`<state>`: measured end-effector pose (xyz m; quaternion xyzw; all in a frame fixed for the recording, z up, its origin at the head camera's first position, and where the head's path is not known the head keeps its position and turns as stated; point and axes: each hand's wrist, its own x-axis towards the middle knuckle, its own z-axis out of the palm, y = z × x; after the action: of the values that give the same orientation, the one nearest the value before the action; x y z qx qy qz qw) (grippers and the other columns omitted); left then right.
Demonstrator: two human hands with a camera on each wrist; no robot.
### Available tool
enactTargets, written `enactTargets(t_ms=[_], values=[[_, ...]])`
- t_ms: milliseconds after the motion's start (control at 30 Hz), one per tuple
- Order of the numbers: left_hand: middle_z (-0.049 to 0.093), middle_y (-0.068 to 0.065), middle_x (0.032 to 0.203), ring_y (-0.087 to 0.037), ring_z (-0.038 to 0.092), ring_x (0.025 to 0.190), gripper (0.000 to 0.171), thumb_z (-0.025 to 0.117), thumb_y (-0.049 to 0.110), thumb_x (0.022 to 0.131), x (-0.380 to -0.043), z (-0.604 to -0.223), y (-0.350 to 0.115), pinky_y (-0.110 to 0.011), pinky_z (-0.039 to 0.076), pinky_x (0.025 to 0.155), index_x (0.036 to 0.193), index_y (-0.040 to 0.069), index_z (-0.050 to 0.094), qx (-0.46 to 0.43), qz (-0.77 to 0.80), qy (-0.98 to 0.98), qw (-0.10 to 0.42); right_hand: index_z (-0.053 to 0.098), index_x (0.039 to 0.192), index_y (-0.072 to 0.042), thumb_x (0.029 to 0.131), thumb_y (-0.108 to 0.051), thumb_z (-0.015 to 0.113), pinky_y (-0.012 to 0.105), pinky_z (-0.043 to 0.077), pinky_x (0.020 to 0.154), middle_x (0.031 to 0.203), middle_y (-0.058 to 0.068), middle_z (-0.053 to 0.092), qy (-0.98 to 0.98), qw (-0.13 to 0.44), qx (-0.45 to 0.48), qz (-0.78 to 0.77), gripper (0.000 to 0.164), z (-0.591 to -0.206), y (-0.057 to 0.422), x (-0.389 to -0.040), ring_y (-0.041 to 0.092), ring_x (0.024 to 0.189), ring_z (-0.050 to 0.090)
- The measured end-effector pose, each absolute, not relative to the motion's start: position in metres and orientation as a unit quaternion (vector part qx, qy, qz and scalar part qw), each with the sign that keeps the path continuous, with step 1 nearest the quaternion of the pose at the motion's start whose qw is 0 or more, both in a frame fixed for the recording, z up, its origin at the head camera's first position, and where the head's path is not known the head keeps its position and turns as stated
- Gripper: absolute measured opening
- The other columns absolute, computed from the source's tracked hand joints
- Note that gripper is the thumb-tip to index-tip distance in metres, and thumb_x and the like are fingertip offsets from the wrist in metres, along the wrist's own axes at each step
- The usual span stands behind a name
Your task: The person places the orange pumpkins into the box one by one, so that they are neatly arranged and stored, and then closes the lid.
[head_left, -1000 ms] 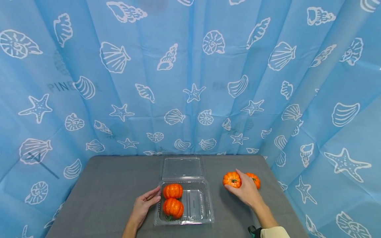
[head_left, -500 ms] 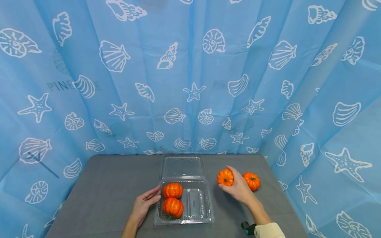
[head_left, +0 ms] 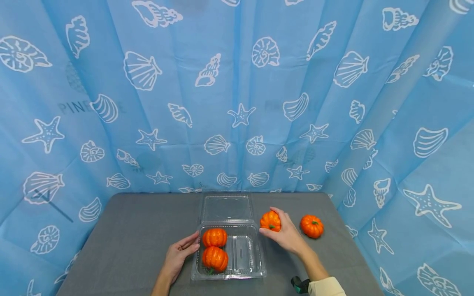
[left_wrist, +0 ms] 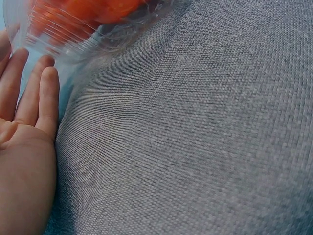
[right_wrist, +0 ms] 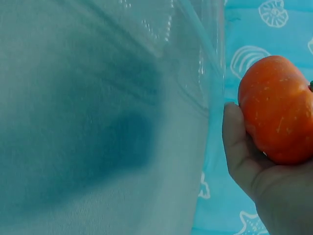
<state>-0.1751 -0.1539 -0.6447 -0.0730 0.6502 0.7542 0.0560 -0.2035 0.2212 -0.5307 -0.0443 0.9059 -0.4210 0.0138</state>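
My right hand (head_left: 285, 233) grips a small orange pumpkin (head_left: 270, 221) between thumb and fingers, just right of a clear plastic clamshell box (head_left: 259, 255). In the right wrist view that pumpkin (right_wrist: 276, 110) sits against the fingers, its green stem at the frame's edge. Two more pumpkins lie in the box's left half, one farther back (head_left: 214, 237) and one nearer (head_left: 215, 259). With fairly straight fingers, my left hand (head_left: 175, 259) touches the box's left side; the left wrist view shows those fingers (left_wrist: 48, 93) by the ribbed plastic wall.
Another pumpkin (head_left: 312, 226) rests on the grey cloth-covered table (head_left: 140, 234), right of my right hand. The box's lid (head_left: 227, 207) lies folded back, away from me. A blue shell-print curtain (head_left: 237, 102) rises behind and along both sides.
My right hand has carried its pumpkin left toward the box, away from the other pumpkin, which is now fully uncovered. The left hand and the box have stayed in place.
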Motion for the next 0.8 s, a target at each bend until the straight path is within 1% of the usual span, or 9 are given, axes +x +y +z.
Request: enactTargets(t_ms=[67,167,233,300,367,500,600,700,800], values=[[0.064,-0.015,0.140,-0.001,0.071,0.109,0.054,0.080,0.008,0.086,-0.174,-0.645,-0.155,-0.017,0.057,0.090,0.137,0.000,0.063,-0.074,0.754,0.650,0.057,0.046,0.150,-0.022,0.092,-0.046,0.072,0.039,0.055,0.088,0.131,0.015,0.053,0.906,0.012,-0.047,-0.421,0.068,-0.529,0.216,-0.202,0.026,0.109,0.060],[0.063,-0.016,0.141,-0.001,0.071,0.108,0.054,0.080,0.009,0.086,-0.174,-0.646,-0.156,-0.017,0.057,0.089,0.137,0.000,0.063,-0.078,0.754,0.650,0.057,0.051,0.148,-0.020,0.105,-0.044,0.051,0.048,0.051,0.098,0.132,0.013,0.056,0.907,-0.007,-0.063,-0.416,0.049,-0.529,0.209,-0.199,0.028,0.117,0.058],[0.063,-0.016,0.141,-0.001,0.071,0.108,0.054,0.080,0.009,0.086,-0.173,-0.646,-0.156,-0.017,0.057,0.089,0.137,0.000,0.063,-0.080,0.753,0.651,0.058,0.054,0.146,-0.020,0.110,-0.039,0.040,0.052,0.047,0.104,0.132,0.011,0.059,0.905,-0.021,-0.072,-0.419,0.043,-0.529,0.206,-0.199,0.029,0.122,0.057],[0.063,-0.016,0.141,0.000,0.071,0.108,0.054,0.080,0.009,0.086,-0.172,-0.646,-0.156,-0.017,0.057,0.089,0.137,0.000,0.063,-0.079,0.752,0.652,0.058,0.056,0.144,-0.019,0.112,-0.035,0.036,0.054,0.046,0.105,0.131,0.010,0.061,0.898,-0.031,-0.082,-0.430,0.041,-0.530,0.203,-0.198,0.029,0.122,0.057],[0.063,-0.016,0.141,0.000,0.071,0.108,0.053,0.079,0.008,0.087,-0.172,-0.646,-0.156,-0.017,0.057,0.089,0.137,0.001,0.064,-0.080,0.753,0.651,0.058,0.059,0.142,-0.020,0.112,-0.033,0.037,0.055,0.045,0.107,0.131,0.009,0.064,0.892,-0.040,-0.089,-0.440,0.039,-0.532,0.200,-0.197,0.029,0.123,0.058],[0.064,-0.015,0.140,-0.001,0.071,0.108,0.052,0.078,0.008,0.088,-0.172,-0.646,-0.155,-0.019,0.058,0.088,0.137,0.001,0.064,-0.077,0.753,0.651,0.057,0.061,0.140,-0.023,0.108,-0.030,0.049,0.050,0.050,0.100,0.124,0.007,0.067,0.889,-0.049,-0.102,-0.444,0.035,-0.533,0.194,-0.195,0.027,0.115,0.061],[0.064,-0.014,0.140,-0.001,0.071,0.109,0.051,0.078,0.009,0.088,-0.174,-0.645,-0.154,-0.019,0.059,0.089,0.137,0.001,0.063,-0.073,0.755,0.649,0.057,0.060,0.141,-0.024,0.104,-0.031,0.058,0.044,0.052,0.094,0.124,0.007,0.066,0.889,-0.049,-0.099,-0.445,0.038,-0.533,0.190,-0.193,0.025,0.111,0.062],[0.064,-0.014,0.140,0.000,0.070,0.110,0.050,0.077,0.008,0.089,-0.174,-0.645,-0.154,-0.019,0.058,0.089,0.137,0.000,0.063,-0.069,0.754,0.651,0.055,0.058,0.141,-0.019,0.099,-0.032,0.066,0.038,0.055,0.091,0.130,0.009,0.065,0.883,-0.034,-0.096,-0.458,0.044,-0.534,0.187,-0.190,0.023,0.110,0.063],[0.064,-0.014,0.140,0.000,0.070,0.109,0.050,0.077,0.006,0.088,-0.175,-0.644,-0.153,-0.018,0.058,0.089,0.136,0.000,0.064,-0.072,0.758,0.646,0.055,0.060,0.135,-0.015,0.093,-0.032,0.074,0.029,0.059,0.081,0.127,0.008,0.064,0.875,-0.012,-0.096,-0.474,0.047,-0.534,0.185,-0.188,0.020,0.104,0.064]])
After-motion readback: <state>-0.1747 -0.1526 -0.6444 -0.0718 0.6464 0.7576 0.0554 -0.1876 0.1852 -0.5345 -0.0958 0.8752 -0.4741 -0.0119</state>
